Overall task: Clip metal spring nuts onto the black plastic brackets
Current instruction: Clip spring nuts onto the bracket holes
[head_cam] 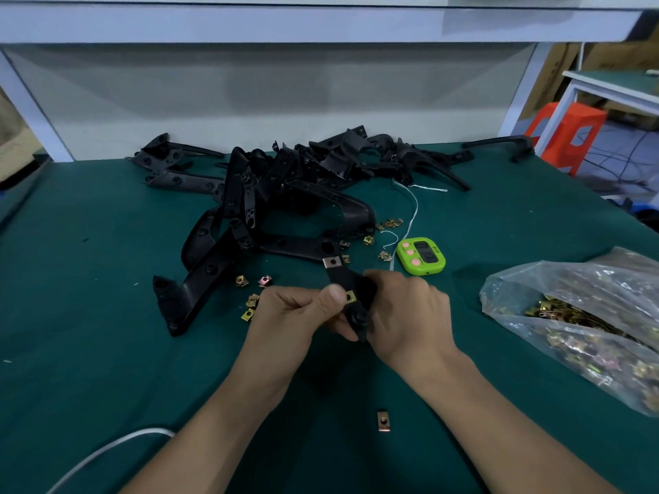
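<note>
A: Risk from here?
B: The spring nut (350, 297) looks only partway onto the bracket (351, 279). An off-line thumb push would probably cock it or flick it onto the counter (89, 315). The bracket could also twist in the right-hand grip.
A: Where's the bracket?
B: In the air over the middle of the counter, nearer the near edge than the pile of brackets (271, 194). A second nut (332, 262) already sits on its far end.
A: Hands?
B: Left hand (303, 308): fingers (292, 299) curled, thumb on top, pinching the spring nut against the bracket. Right hand (403, 308): knuckles up, wrapped round the bracket's lower part, fingertips hidden. Both forearms come in from the near edge.
A: Supply?
B: Bag of nuts (577, 315) by the right edge.
</note>
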